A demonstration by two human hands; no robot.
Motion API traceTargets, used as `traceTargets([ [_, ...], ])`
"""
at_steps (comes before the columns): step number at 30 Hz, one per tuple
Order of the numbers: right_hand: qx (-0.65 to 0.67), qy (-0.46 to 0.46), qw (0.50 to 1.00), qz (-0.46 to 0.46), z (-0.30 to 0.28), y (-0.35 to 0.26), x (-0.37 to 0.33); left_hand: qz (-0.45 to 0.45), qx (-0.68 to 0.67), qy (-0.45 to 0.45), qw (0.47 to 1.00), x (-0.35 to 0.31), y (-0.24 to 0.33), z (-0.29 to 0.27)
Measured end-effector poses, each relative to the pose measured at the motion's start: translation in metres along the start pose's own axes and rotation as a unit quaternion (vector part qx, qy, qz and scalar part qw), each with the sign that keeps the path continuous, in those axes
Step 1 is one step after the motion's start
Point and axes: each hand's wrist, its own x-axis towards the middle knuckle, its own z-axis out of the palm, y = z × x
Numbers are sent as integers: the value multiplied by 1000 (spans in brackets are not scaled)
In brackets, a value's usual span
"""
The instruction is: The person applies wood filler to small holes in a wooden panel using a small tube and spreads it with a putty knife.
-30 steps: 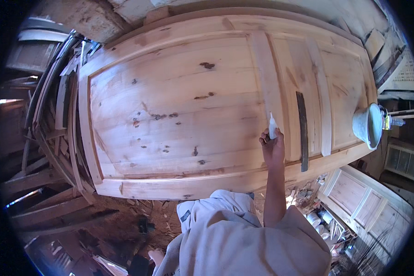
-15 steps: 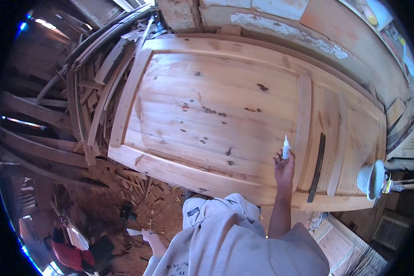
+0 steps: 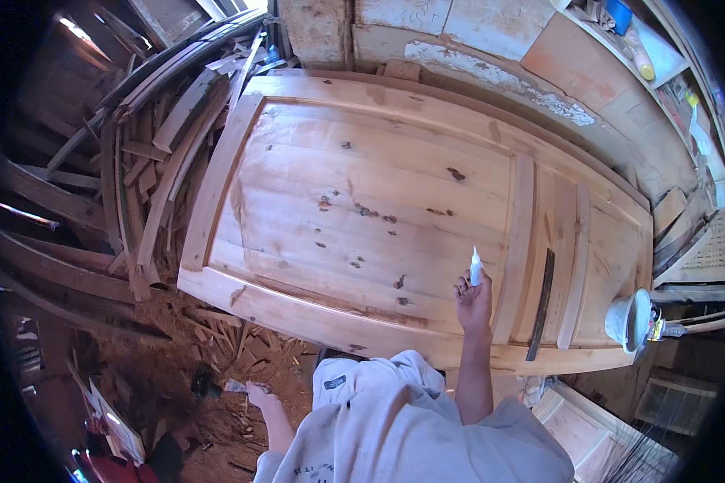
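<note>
In my right hand (image 3: 473, 304), raised over the near part of a pale wooden panel door (image 3: 298, 165), is a small white squeeze bottle (image 3: 476, 268). Its pointed nozzle faces up, and my fingers are wrapped round it. The door lies flat, with dark knots and patches on its large panel. Out to the left, beyond the door's near edge, my left hand (image 3: 262, 394) grips a small flat pale piece (image 3: 235, 386); its exact kind is too small to tell.
A dark narrow strip (image 3: 542, 306) lies across the door near a bucket (image 3: 628, 319) at its right end. Offcut boards (image 3: 157, 161) are piled at the left, above wood scraps and sawdust (image 3: 161, 342). A red-clothed person (image 3: 121, 468) is at lower left.
The view has shifted, so the door and bucket appear a little farther left and lower. The flat piece in my left hand has turned. My right hand still holds the bottle upright.
</note>
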Motion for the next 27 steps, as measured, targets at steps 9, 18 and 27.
traceTargets([
  [9, -79, 63, 992, -80, 61, -18, 92, 6, 88, -24, 996, -82, 23, 85],
  [18, -55, 77, 988, -125, 74, -32, 97, 457, 355, -340, 741, -226, 184, 281],
  [27, -36, 182, 976, -114, 18, -42, 70, 337, 222, -732, 549, -395, 179, 564],
])
